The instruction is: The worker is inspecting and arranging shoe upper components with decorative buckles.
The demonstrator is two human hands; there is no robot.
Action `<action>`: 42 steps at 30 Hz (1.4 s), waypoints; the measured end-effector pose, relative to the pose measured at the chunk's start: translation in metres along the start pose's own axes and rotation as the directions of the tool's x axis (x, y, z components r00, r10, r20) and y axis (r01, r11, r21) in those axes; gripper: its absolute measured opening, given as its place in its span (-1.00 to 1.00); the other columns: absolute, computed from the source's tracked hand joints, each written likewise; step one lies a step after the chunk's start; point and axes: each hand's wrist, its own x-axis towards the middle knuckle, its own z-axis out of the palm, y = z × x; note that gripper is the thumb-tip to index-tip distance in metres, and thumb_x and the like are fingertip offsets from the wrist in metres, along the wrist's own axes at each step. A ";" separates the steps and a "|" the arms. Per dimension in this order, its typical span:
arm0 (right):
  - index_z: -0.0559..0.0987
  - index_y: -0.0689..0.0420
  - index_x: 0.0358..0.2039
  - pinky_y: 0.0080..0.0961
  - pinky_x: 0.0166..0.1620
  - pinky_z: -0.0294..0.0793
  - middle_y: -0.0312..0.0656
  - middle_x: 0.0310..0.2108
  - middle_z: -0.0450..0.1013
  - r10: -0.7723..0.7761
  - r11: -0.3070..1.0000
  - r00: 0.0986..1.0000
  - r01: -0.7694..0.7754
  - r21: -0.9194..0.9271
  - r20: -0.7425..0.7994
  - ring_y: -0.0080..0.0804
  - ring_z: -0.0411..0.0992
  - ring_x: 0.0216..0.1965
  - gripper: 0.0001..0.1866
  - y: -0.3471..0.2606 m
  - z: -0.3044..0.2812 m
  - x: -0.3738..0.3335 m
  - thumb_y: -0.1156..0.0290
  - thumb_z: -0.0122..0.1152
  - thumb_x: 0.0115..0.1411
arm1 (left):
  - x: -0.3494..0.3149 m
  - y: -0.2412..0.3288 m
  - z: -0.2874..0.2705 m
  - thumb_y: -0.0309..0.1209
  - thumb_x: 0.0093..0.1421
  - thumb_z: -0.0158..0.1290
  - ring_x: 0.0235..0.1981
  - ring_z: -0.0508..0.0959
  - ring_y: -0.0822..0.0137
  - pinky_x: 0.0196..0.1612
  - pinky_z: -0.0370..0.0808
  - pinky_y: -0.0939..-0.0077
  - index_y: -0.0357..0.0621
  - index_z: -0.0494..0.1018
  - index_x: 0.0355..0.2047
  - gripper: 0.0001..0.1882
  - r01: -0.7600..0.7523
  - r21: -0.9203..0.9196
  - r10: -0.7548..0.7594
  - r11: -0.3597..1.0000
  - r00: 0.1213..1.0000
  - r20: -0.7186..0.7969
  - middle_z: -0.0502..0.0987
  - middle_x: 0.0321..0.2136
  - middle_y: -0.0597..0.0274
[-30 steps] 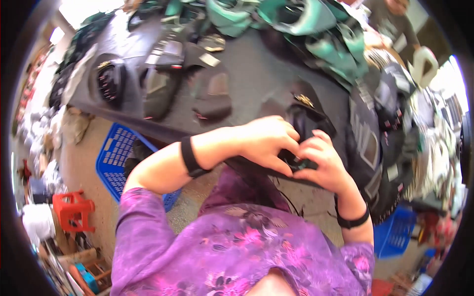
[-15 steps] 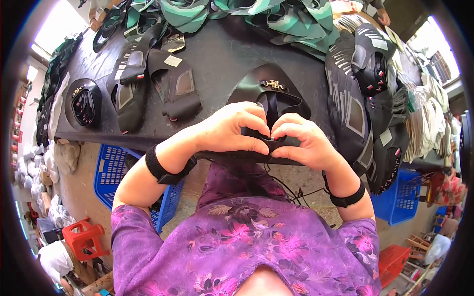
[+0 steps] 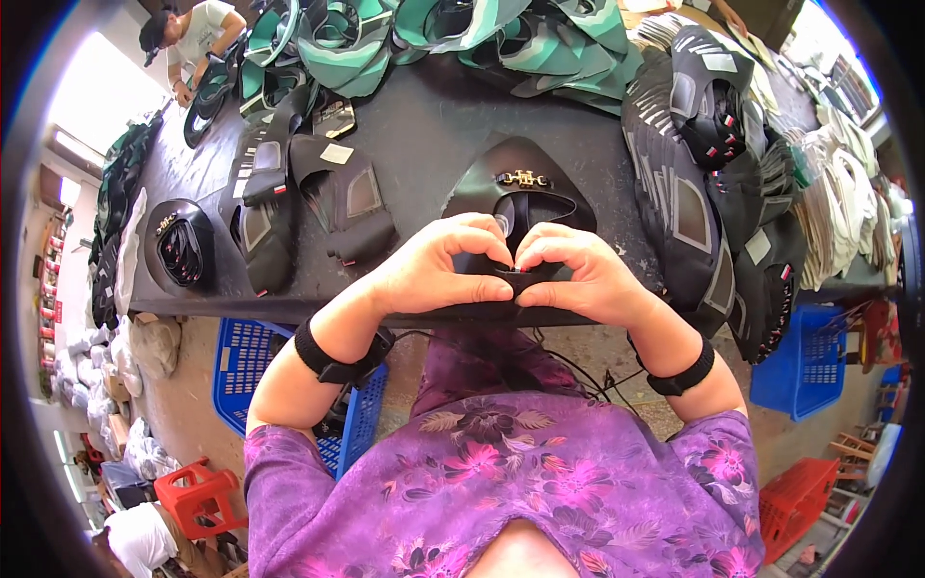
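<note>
A black shoe upper (image 3: 501,156) with a gold-coloured metal ornament (image 3: 523,179) lies at the front edge of the dark work table. My left hand (image 3: 443,265) pinches the upper's near edge between thumb and fingers. Close beside it, fingertips almost touching, my right hand (image 3: 581,267) pinches the same edge. A small pale spot shows between the fingertips; what it is I cannot make out. Part of the upper's opening is hidden behind my fingers.
Stacked black uppers lie to the left (image 3: 345,193) and right (image 3: 689,207); a rolled one with gold trim (image 3: 198,236) sits far left. Green layered pieces (image 3: 568,72) line the back. Blue crates (image 3: 241,371) stand below the table. Another person (image 3: 202,39) works at the far left.
The view has shifted a little, bringing more of the person at the far left into sight. Both my hands keep their pinch on the upper, fingertips slightly closer together.
</note>
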 end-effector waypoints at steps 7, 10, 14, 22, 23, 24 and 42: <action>0.47 0.18 -0.42 -0.55 -0.24 0.27 -0.27 -0.45 0.34 0.014 0.999 1.000 -0.013 0.042 -0.008 -0.42 0.29 -0.36 -0.73 0.002 0.001 -0.001 0.39 0.33 -0.14 | -0.001 0.001 0.003 -0.36 -0.10 0.22 -0.33 0.34 0.40 -0.21 0.24 0.53 -0.17 0.45 -0.48 -0.78 0.040 -0.094 -0.042 0.995 0.999 -0.010 0.36 -0.49 0.32; 0.46 0.18 -0.41 -0.56 -0.22 0.29 -0.27 -0.42 0.36 0.009 0.999 1.000 -0.009 0.031 0.010 -0.46 0.33 -0.32 -0.72 0.003 0.002 -0.001 0.48 0.35 -0.17 | -0.002 0.002 0.004 -0.37 -0.09 0.21 -0.34 0.33 0.40 -0.20 0.23 0.53 -0.18 0.44 -0.50 -0.79 0.064 -0.120 -0.066 0.991 0.998 -0.013 0.36 -0.49 0.32; 0.48 0.18 -0.41 -0.59 -0.23 0.26 -0.32 -0.46 0.34 0.031 0.987 0.999 -0.028 0.157 -0.013 -0.50 0.28 -0.34 -0.77 0.004 0.004 -0.001 0.46 0.31 -0.12 | -0.002 0.001 0.008 -0.40 -0.09 0.20 -0.36 0.31 0.42 -0.23 0.21 0.56 -0.18 0.42 -0.52 -0.81 0.056 -0.166 -0.061 0.985 0.998 -0.028 0.35 -0.49 0.33; 0.49 0.20 -0.40 -0.63 -0.26 0.26 -0.33 -0.48 0.32 0.094 0.953 0.996 -0.086 0.290 -0.012 -0.55 0.27 -0.37 -0.83 0.008 0.006 -0.001 0.53 0.24 -0.05 | -0.002 0.003 0.012 -0.42 -0.09 0.19 -0.42 0.23 0.48 -0.32 0.14 0.62 -0.18 0.33 -0.59 -0.77 0.088 -0.295 -0.109 0.951 0.993 -0.054 0.26 -0.51 0.37; 0.49 0.21 -0.40 -0.63 -0.28 0.26 -0.33 -0.48 0.32 0.089 0.961 0.996 -0.084 0.265 -0.009 -0.55 0.27 -0.38 -0.84 0.007 0.006 -0.001 0.53 0.23 -0.05 | -0.002 0.004 0.012 -0.42 -0.09 0.19 -0.42 0.23 0.48 -0.32 0.14 0.62 -0.18 0.33 -0.59 -0.77 0.090 -0.296 -0.110 0.951 0.993 -0.053 0.26 -0.51 0.37; 0.49 0.21 -0.40 -0.62 -0.29 0.26 -0.32 -0.49 0.32 0.085 0.968 0.996 -0.081 0.239 -0.006 -0.54 0.27 -0.39 -0.85 0.007 0.006 0.000 0.53 0.22 -0.04 | -0.003 0.005 0.013 -0.42 -0.06 0.17 -0.42 0.23 0.49 -0.31 0.16 0.61 -0.18 0.33 -0.59 -0.79 0.118 -0.323 -0.142 0.939 0.988 -0.053 0.26 -0.53 0.38; 0.46 0.22 -0.48 -0.65 -0.29 0.29 -0.34 -0.50 0.35 0.360 0.864 0.932 -0.318 0.390 -0.039 -0.63 0.30 -0.40 -0.82 -0.008 0.004 0.004 0.47 0.28 -0.08 | -0.008 0.006 0.016 -0.41 -0.10 0.16 -0.37 0.26 0.32 -0.20 0.18 0.44 -0.14 0.39 -0.51 -0.83 0.005 0.240 0.043 0.971 0.980 -0.193 0.33 -0.55 0.32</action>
